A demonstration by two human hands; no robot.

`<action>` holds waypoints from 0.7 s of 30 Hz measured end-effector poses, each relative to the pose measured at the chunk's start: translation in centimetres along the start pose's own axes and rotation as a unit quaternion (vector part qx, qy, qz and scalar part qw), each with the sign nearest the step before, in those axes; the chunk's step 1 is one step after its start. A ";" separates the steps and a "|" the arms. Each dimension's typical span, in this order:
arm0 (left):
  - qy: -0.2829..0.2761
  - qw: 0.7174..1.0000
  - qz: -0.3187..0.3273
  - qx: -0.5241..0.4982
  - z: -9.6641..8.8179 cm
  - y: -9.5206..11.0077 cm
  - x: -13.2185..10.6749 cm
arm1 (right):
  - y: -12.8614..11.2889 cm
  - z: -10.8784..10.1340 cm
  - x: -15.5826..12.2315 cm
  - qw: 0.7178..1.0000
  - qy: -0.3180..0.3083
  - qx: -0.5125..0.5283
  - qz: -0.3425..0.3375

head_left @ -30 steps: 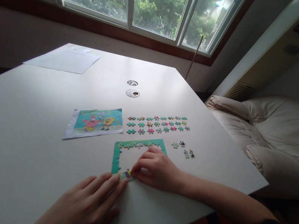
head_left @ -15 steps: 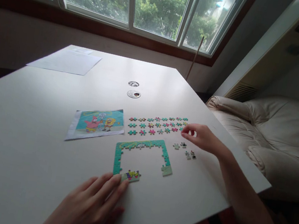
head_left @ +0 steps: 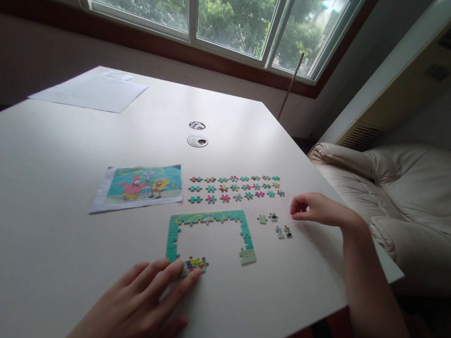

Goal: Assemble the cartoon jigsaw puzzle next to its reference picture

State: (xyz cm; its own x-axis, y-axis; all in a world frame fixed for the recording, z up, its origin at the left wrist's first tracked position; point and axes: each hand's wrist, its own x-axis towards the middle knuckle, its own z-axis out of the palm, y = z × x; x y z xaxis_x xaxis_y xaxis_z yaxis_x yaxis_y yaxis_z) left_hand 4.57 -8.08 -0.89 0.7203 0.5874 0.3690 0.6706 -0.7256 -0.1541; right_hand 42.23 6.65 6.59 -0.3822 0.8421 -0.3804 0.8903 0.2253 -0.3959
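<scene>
A smooth white worktop (head_left: pixel 64 252) with a soft sheen and angled corners spreads around the thin, knob-edged puzzle border (head_left: pixel 209 217). Beyond the border is a metal-framed window (head_left: pixel 194 8); to its right, a creased, cream padded sofa (head_left: pixel 426 208). The border, mostly teal, has a gap in its near side. Left of it lies a flat, printed paper sheet (head_left: pixel 142 185). The left hand (head_left: pixel 149 289) spreads flat, fingers extended, fingertips on the border's near left part. Right of the border, the right hand (head_left: pixel 316 208) is curled narrow; I cannot tell whether it holds anything. Loose pieces (head_left: pixel 225 198) form three rows beyond the border; four paler pieces (head_left: pixel 262 219) lie between it and the right hand.
</scene>
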 end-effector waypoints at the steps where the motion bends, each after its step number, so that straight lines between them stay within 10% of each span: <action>1: 0.001 1.000 -0.004 0.001 0.1 0.0 -0.1 | 0.0 0.0 -0.1 1.000 -0.003 -0.002 0.001; 21: -0.016 1.000 -0.002 -0.001 0.6 -0.1 -0.7 | -0.6 0.6 -0.3 0.997 -0.068 0.010 -0.029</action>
State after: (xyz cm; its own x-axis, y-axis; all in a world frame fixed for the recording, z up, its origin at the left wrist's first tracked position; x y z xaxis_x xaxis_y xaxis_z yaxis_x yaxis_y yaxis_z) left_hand 4.09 -8.18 -1.66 0.7223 0.6019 0.3406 0.6739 -0.7233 -0.1509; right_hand 41.65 6.00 6.45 -0.4645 0.7533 -0.4656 0.8611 0.2613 -0.4362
